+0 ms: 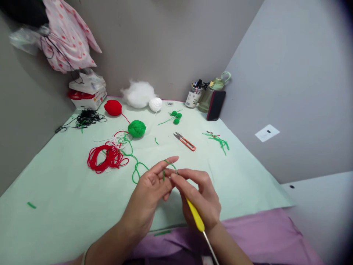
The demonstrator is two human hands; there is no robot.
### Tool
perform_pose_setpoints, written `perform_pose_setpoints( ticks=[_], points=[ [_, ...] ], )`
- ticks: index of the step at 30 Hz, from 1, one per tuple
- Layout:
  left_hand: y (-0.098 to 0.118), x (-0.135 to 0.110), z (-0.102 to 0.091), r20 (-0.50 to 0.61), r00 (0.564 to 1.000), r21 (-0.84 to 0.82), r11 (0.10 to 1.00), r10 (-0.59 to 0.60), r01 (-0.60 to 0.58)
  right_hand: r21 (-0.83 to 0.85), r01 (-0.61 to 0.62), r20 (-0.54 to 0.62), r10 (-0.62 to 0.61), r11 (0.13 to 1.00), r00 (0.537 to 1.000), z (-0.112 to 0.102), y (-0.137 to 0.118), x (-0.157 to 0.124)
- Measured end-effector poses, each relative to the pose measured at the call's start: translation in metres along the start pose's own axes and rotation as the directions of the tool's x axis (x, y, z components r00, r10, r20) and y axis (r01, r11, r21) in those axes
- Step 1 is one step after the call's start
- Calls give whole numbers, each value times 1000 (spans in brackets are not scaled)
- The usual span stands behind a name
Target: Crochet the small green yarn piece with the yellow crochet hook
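My left hand (150, 193) pinches a strand of green yarn (135, 167), with the index finger stretched out and the yarn looped over it. My right hand (202, 198) is closed on a crochet hook with a yellow handle (195, 215); its tip meets the yarn between my fingers. The strand trails back across the pale green mat (68, 198) to a green yarn ball (136, 128).
On the mat lie a red yarn ball (113, 107), a loose red yarn coil (106, 158), a white ball (155, 104), stuffing (138, 94), orange snips (185, 141), green scraps (219, 140), black thread (86, 118). Jar, bottle and phone (216, 105) stand at the back right.
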State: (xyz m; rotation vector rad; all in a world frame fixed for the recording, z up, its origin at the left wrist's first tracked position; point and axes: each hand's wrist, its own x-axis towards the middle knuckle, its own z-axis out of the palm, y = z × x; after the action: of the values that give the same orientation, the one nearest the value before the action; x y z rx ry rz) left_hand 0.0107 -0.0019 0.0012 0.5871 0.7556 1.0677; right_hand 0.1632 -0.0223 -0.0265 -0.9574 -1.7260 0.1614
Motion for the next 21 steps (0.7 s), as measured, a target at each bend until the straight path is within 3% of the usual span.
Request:
perform_pose_setpoints(
  ticks=[1, 3, 5, 7, 13, 17, 21],
  points=[
    [2, 1, 0, 14, 999, -37, 998, -46, 47, 7, -8, 0, 8, 1000, 1000, -1, 1, 1],
    [6, 3, -1, 26, 993, -95, 989, -112, 114, 165, -131, -45, 140, 978, 989, -4, 2, 6],
    [8, 4, -1, 4, 995, -102, 990, -99, 99, 397, -278, -54, 325, 875, 944, -6, 4, 14],
    [8, 3, -2, -20, 999, -42, 998, -38, 38, 536, -345, 1, 408, 770, 913, -6, 5, 19],
    [-2, -2, -3, 10, 999, 125, 991, 37, -38, 550, -358, 71, 385, 754, 920, -2, 6, 18],
    [0, -2, -2, 11, 1000, 100, 995, 25, -26, 636, -436, 109, 485, 637, 868, -3, 11, 16],
    [4, -3, -3, 13, 999, 123, 992, 34, -36, 720, -431, 150, 484, 544, 862, -6, 10, 20]
  ],
)
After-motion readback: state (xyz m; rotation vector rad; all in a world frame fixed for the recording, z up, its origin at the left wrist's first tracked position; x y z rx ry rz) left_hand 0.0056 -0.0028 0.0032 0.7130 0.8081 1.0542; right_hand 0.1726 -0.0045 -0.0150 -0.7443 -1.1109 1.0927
